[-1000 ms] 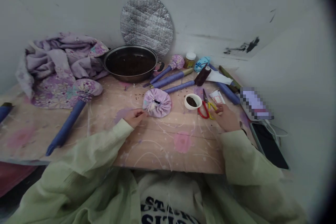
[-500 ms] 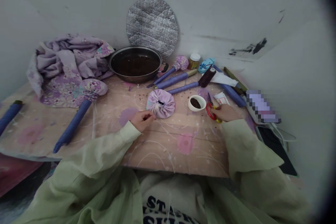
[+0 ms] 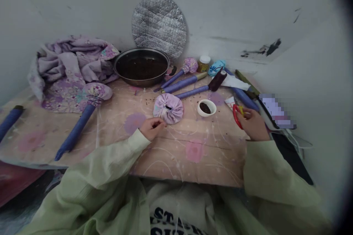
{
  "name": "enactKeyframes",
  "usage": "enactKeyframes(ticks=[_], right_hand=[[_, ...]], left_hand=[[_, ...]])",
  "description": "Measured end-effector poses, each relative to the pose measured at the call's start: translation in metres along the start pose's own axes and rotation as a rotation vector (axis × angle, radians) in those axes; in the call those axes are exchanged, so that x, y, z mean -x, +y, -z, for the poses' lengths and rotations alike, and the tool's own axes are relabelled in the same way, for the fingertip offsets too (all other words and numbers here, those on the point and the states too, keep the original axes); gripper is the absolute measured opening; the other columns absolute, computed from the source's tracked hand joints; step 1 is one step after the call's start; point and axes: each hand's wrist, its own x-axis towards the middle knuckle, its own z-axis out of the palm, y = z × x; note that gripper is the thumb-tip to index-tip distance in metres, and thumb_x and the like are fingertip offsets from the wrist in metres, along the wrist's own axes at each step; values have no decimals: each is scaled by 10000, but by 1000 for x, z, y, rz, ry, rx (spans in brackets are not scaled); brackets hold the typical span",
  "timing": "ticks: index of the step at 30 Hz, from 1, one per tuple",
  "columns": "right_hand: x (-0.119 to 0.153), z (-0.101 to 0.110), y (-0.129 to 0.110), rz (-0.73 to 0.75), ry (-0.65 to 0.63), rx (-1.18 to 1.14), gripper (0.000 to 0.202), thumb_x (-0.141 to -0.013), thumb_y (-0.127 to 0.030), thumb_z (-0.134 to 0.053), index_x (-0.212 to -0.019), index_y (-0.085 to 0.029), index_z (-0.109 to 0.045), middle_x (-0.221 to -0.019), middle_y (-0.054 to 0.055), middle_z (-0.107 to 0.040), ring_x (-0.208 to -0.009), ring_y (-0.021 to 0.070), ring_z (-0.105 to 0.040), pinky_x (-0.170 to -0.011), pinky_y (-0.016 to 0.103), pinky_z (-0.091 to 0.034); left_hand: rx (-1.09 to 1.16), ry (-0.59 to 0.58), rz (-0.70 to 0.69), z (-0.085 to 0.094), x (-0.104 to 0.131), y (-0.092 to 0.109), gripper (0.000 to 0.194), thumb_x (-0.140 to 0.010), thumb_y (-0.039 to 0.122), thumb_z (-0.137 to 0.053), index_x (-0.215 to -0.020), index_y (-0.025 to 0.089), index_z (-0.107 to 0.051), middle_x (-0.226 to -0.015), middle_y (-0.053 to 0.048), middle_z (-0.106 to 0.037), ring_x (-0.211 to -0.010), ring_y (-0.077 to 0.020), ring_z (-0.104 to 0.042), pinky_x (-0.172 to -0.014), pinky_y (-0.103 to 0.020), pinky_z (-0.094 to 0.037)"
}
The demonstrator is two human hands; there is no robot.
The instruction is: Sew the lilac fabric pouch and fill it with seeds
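My left hand (image 3: pixel 151 128) is closed at the lower left of a gathered purple cloth pouch (image 3: pixel 168 108), its fingertips pinched on something too small to make out. The pouch lies on the table with a dark opening in its middle. My right hand (image 3: pixel 254 123) is wrapped round the red and yellow handles of a pair of scissors (image 3: pixel 237 116), right of a small white bowl (image 3: pixel 206 108) of dark grains. Under the scissors' far end lies a white packet (image 3: pixel 230 102) with red marks.
Behind stand a wide pan (image 3: pixel 142 67) of dark contents and a silver round mat (image 3: pixel 159 25). Purple cloth (image 3: pixel 68 69) and a wrapped stick (image 3: pixel 77 128) lie left. Several sticks, a dark thread spool (image 3: pixel 217 80), a jar (image 3: pixel 203 64) and a phone (image 3: pixel 276 112) are rightward.
My right hand has moved right and slightly nearer to me, with the scissors lifted away from beside the bowl. My left hand has shifted slightly right, still closed.
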Motion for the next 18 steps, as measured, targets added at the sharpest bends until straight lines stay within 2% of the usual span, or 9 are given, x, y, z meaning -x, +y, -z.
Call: enactKeyframes(ticks=[3,4,6,9,13,18], right_hand=[[22,2,-11,84,197,-21,572,-725,-518,-598,-1147,-145,-502,-964,143,-639,-809,244,-637,-673,380,-529],[29,2,-16,149,200,-34,569,-726,-506,-600,-1164,-157,-496,-959,128,-642,-809,245,-641,-708,405,-533],[44,-1,-25,274,150,-23,561,-738,-481,-591,-1192,-169,-484,-968,119,-641,-820,254,-646,-747,441,-534],[60,-9,-35,400,56,61,542,-760,-438,-578,-1218,-170,-463,-1093,143,-612,-946,273,-630,-821,455,-519],[70,-23,-42,461,-47,103,531,-777,-398,-569,-1232,-165,-428,-1171,148,-572,-1014,279,-606,-854,445,-508],[78,-33,-52,523,-176,94,542,-776,-368,-555,-1251,-152,-412,-1260,168,-505,-1164,304,-510,-957,467,-441]], left_hand=[[-25,0,-19,-4,2,-4,283,-713,382,-530,-663,119,-622,-524,5,-532,-476,-76,-402,-464,-183,-300],[-32,2,-23,-5,3,-4,284,-720,381,-525,-666,120,-622,-530,0,-540,-480,-78,-410,-468,-185,-307],[-43,6,-24,-7,6,-4,285,-732,380,-521,-673,120,-621,-545,-7,-555,-486,-82,-424,-474,-188,-317],[-51,14,-30,-8,8,-2,288,-740,380,-522,-676,117,-620,-551,-10,-564,-484,-81,-430,-477,-188,-326],[-65,36,-58,-9,9,-2,284,-749,372,-526,-671,115,-621,-526,-3,-551,-465,-74,-415,-464,-185,-315],[-73,68,-92,-9,9,-4,276,-760,365,-528,-696,119,-634,-552,-17,-581,-490,-87,-465,-486,-191,-360]])
